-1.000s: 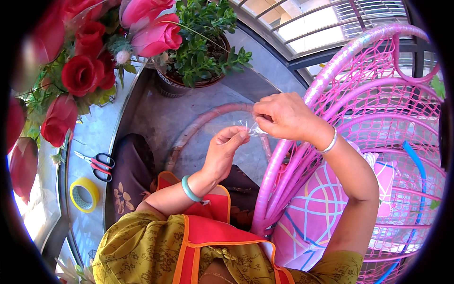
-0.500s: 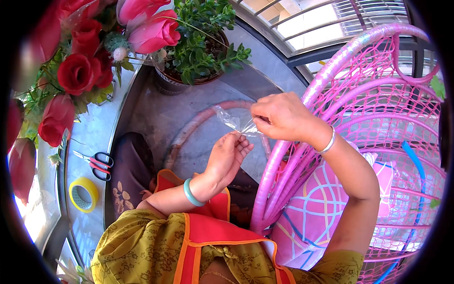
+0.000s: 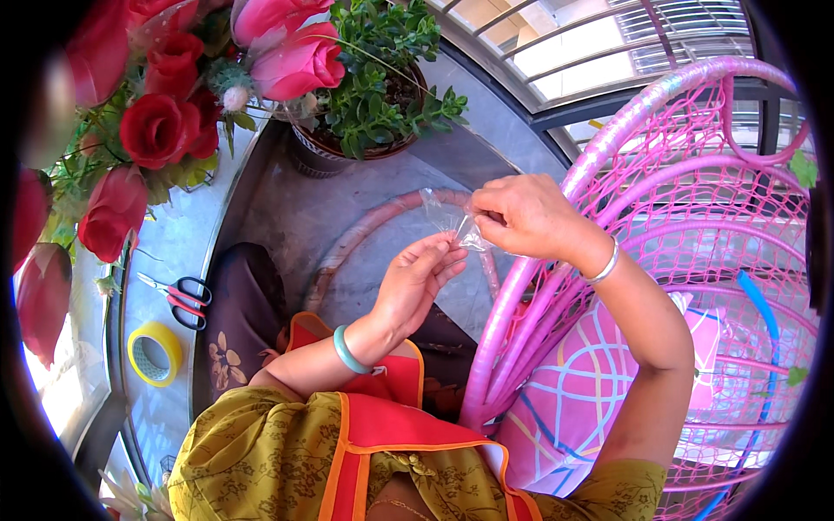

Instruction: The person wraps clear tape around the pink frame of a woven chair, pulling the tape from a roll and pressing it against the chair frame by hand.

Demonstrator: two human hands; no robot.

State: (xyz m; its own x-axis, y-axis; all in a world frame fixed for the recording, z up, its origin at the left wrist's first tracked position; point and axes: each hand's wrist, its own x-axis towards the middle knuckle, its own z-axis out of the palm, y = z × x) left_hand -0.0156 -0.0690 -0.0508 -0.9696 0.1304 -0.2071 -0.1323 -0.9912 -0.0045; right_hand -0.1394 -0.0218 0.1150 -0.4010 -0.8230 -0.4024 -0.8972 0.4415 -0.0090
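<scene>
A crumpled piece of clear plastic film [image 3: 441, 211] hangs between my two hands, over the floor in front of me. My left hand [image 3: 420, 273], below a green bangle, pinches its lower part between thumb and fingertips; the other fingers are loosely curled. My right hand [image 3: 527, 213], with a silver bangle at the wrist, is slightly higher and to the right. Its fingers are closed on the right side of the film, and the knuckles hide part of that grip. One end of the film sticks up loose above my left fingertips.
To the left, scissors [image 3: 181, 300] and a yellow tape roll [image 3: 155, 354] lie on a ledge near red artificial roses [image 3: 159, 130]. A potted plant [image 3: 369, 122] stands ahead. On the right is a pink netted hanging chair [image 3: 512, 313] with a patterned cushion [image 3: 573, 382].
Both hands have shifted slightly, the left one a little up and to the right. The film's loose end has swung right and stands more upright.
</scene>
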